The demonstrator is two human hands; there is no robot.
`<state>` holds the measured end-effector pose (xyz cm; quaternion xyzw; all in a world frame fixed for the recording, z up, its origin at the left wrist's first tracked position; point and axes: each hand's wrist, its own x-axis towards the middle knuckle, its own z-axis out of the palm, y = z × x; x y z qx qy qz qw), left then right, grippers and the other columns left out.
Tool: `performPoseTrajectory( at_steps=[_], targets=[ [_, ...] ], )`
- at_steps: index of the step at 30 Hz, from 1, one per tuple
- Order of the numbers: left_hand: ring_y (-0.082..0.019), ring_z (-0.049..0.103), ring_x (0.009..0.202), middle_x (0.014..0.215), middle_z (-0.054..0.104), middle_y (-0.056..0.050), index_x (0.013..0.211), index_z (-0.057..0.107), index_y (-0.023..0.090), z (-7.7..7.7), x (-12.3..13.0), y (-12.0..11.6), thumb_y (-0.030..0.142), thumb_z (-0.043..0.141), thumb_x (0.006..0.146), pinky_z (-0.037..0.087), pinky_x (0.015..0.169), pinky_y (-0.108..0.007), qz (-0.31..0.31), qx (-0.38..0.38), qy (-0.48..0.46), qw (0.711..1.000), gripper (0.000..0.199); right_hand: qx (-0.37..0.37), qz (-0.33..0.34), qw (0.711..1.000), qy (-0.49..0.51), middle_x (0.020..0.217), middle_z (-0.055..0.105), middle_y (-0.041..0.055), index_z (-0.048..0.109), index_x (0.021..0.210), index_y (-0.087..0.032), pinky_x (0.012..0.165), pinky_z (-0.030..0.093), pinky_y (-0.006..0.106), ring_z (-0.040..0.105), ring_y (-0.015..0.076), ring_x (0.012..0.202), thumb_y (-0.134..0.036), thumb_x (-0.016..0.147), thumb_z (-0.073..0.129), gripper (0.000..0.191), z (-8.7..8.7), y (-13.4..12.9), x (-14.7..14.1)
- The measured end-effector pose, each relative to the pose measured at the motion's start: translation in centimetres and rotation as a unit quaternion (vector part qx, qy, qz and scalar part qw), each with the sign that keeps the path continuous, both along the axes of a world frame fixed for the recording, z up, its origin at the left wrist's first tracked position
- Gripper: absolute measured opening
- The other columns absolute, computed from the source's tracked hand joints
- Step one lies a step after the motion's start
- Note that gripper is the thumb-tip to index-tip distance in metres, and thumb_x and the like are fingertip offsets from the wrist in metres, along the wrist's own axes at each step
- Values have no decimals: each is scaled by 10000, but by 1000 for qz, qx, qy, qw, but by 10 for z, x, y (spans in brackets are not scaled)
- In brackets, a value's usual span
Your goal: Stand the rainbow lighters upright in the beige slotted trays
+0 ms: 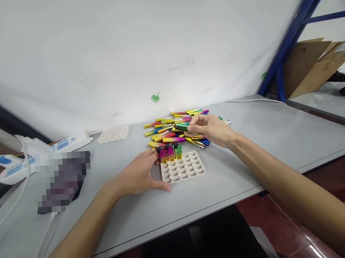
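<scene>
My left hand (140, 173) rests at the left side of a white tray (182, 170) with rows of holes. Its thumb is stretched along the near corner, and its fingertips are beside the lighters at the back. Three shiny lighters with black tops, two purple-and-gold (165, 152) and one green-and-gold (177, 151), stand upright in the tray's back row. My right hand (210, 129) pinches a green metallic lighter (182, 126) above a pile of colourful lighters (163, 123). Some of the pile is hidden behind that hand.
Another white holed tray (113, 134) lies near the wall. On the left are power strips (64, 144), white cables (24, 173) and a pixelated dark object (65, 182). A blue metal frame (279, 79) and cardboard boxes (311, 66) stand at the right.
</scene>
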<state>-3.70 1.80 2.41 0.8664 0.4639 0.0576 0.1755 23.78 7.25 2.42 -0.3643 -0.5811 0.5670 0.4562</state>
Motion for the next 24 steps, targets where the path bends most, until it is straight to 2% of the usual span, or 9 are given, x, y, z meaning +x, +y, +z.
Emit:
performPoseTrajectory(
  at_steps=[2, 5, 8, 11, 14, 18, 21, 24],
  targets=[
    [-316, 566, 1024, 1065, 626, -99, 976, 609, 198, 0, 0, 0, 782, 725, 589, 477, 889, -429, 0, 1, 3, 1000, 709, -26, 25, 999, 26, 835, 687, 9, 601, 846, -179, 824, 550, 326, 713, 176, 861, -262, 713, 821, 270, -1, 1, 0],
    [-316, 562, 1032, 1070, 620, -103, 991, 606, 195, -1, 0, 0, 781, 725, 593, 472, 900, -427, 0, -1, 7, 1000, 718, -47, 56, 997, 15, 846, 708, 33, 643, 948, -173, 767, 533, 295, 686, 153, 814, -197, 765, 746, 211, -1, 0, 0],
    [-318, 562, 1033, 1069, 621, -102, 997, 608, 193, 0, 0, -1, 776, 726, 597, 472, 897, -428, -1, -1, 5, 1000, 718, -58, 58, 997, -4, 782, 683, 36, 635, 927, -168, 596, 475, 257, 615, 129, 678, -170, 804, 648, 124, 0, -1, 0],
    [-323, 564, 1032, 1061, 626, -101, 993, 611, 197, 1, 1, -1, 776, 729, 592, 472, 897, -432, -2, 3, 5, 1000, 714, -70, 56, 996, 5, 751, 635, 26, 553, 829, -188, 459, 361, 251, 523, 114, 565, -205, 835, 585, 37, 2, -3, -2],
    [-325, 569, 1023, 1054, 627, -103, 987, 610, 199, 1, 2, -1, 777, 724, 599, 474, 892, -434, -4, 3, 9, 1000, 706, -71, 48, 996, 17, 684, 548, -11, 461, 763, -210, 429, 299, 256, 423, 95, 492, -306, 887, 567, 189, 2, -4, -4],
    [-319, 573, 1011, 1052, 627, -99, 987, 607, 204, 1, 1, -1, 771, 728, 599, 478, 888, -434, -3, 4, 5, 1000, 698, -8, 14, 999, -39, 592, 459, -70, 468, 837, -228, 438, 271, 250, 327, 77, 442, -430, 869, 681, 295, -2, -3, -4],
    [-318, 579, 995, 1031, 633, -91, 948, 607, 209, 0, 1, -1, 782, 727, 582, 481, 871, -430, 0, 9, -3, 1000, 690, 65, -13, 994, -92, 601, 500, -45, 515, 852, -214, 518, 370, 253, 455, 106, 535, -522, 893, 635, 333, -3, -3, -5],
    [-314, 584, 978, 1013, 639, -84, 920, 604, 216, -1, 0, -1, 794, 721, 569, 482, 861, -428, 1, 15, -12, 1000, 686, 87, -11, 991, -103, 673, 523, -27, 572, 958, -209, 556, 403, 254, 497, 117, 591, -577, 942, 517, 372, -2, -5, -6]
  ],
)
